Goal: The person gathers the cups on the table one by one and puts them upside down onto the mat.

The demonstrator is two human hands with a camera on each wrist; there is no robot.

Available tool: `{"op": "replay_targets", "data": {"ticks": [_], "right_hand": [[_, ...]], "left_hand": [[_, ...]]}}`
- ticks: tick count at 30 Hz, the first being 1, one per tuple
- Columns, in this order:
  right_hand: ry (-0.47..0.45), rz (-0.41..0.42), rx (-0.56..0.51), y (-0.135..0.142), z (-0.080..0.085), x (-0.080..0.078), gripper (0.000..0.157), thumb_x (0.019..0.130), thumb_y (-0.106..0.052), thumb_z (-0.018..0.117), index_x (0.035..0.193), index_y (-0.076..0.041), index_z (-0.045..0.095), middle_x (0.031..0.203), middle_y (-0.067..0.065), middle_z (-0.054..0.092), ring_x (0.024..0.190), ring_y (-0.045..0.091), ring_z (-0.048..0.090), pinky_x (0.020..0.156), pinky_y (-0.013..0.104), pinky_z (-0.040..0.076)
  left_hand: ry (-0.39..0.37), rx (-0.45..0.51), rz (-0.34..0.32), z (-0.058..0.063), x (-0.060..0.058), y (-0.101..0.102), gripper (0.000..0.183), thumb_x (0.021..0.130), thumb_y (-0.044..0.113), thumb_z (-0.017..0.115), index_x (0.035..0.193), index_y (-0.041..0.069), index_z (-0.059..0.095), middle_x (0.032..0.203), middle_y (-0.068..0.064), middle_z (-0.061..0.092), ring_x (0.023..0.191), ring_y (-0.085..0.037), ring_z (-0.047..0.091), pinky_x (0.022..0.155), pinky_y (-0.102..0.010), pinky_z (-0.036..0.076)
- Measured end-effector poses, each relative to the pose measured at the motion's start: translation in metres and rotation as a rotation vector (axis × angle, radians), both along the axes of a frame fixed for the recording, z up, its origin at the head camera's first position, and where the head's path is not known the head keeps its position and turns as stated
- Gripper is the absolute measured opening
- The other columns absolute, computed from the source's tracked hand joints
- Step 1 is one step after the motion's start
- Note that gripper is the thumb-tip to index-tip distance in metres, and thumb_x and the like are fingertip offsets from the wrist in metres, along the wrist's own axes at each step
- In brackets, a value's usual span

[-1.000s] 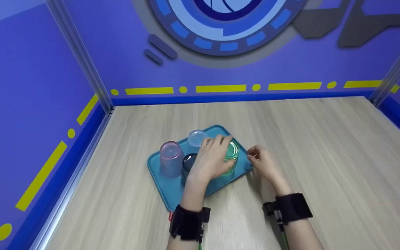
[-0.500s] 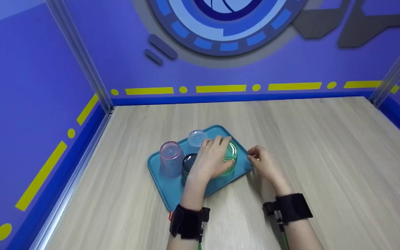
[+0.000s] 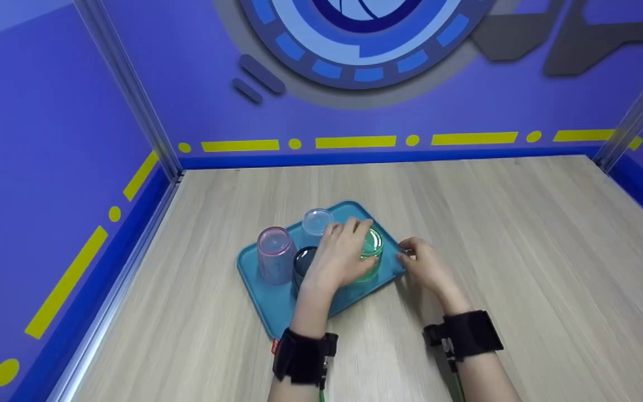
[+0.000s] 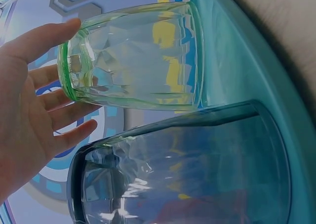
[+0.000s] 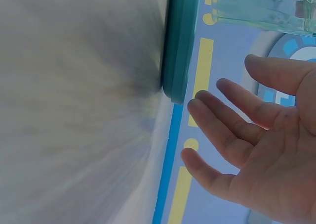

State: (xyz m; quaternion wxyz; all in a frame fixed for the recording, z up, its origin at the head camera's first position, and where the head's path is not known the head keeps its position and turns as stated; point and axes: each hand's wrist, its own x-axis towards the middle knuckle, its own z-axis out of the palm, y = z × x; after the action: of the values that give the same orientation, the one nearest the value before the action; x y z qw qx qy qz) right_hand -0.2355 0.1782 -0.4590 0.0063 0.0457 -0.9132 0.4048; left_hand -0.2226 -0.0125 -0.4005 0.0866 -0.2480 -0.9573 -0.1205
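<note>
A green glass (image 3: 373, 243) stands upside down near the right end of a teal tray (image 3: 270, 314). My left hand (image 3: 339, 255) reaches over the tray and grips the upper end of this glass; in the left wrist view the thumb lies on one side of the green glass (image 4: 138, 61), with fingers behind it. Under the left wrist, partly hidden, is a dark blue glass (image 3: 303, 262). Just outside the tray's right corner is my right hand (image 3: 425, 267), fingers loosely bent. The right wrist view shows this hand (image 5: 266, 140) holding nothing, beside the tray edge (image 5: 181, 46).
A pink-rimmed glass (image 3: 275, 257) is upside down at the tray's left, and a clear one (image 3: 316, 222) stands at its back edge. The tray lies at an angle on a wooden table (image 3: 511, 234). Blue panels (image 3: 355, 123) enclose the table behind and at the sides.
The right hand's fingers have shifted slightly by the tray's corner. My left hand keeps its place on the green glass, which has barely moved.
</note>
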Motion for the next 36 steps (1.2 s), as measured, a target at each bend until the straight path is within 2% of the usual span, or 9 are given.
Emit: {"op": "replay_targets", "data": {"ticks": [20,28,36], "right_hand": [[-0.040,-0.001,0.010,0.0016,-0.0012,0.0010,0.033,0.091,-0.009,0.050,0.116,0.012,0.050,0.115,0.028,0.053,0.108,0.040,0.051,0.089,0.048,0.043],[-0.032,0.021,0.028,0.0027,0.0011,0.0009,0.035,0.091,-0.012,0.050,0.117,0.011,0.051,0.113,0.027,0.056,0.105,0.038,0.054,0.088,0.048,0.044],[-0.030,0.015,0.034,0.0030,0.0012,0.0005,0.034,0.091,-0.012,0.051,0.116,0.011,0.051,0.112,0.026,0.056,0.106,0.037,0.053,0.090,0.048,0.043]], "left_hand": [[-0.012,-0.016,-0.001,-0.0049,-0.0016,0.0009,0.064,0.084,0.044,0.060,0.137,0.014,0.039,0.127,-0.007,0.049,0.117,-0.022,0.049,0.106,-0.042,0.029],[0.023,-0.028,-0.007,-0.0061,-0.0021,0.0010,0.064,0.083,0.044,0.061,0.135,0.013,0.041,0.126,-0.007,0.050,0.114,-0.023,0.052,0.104,-0.040,0.031],[0.001,-0.029,-0.001,-0.0083,-0.0042,0.0026,0.064,0.084,0.044,0.060,0.136,0.013,0.040,0.128,-0.007,0.049,0.118,-0.023,0.049,0.106,-0.040,0.029]]}}
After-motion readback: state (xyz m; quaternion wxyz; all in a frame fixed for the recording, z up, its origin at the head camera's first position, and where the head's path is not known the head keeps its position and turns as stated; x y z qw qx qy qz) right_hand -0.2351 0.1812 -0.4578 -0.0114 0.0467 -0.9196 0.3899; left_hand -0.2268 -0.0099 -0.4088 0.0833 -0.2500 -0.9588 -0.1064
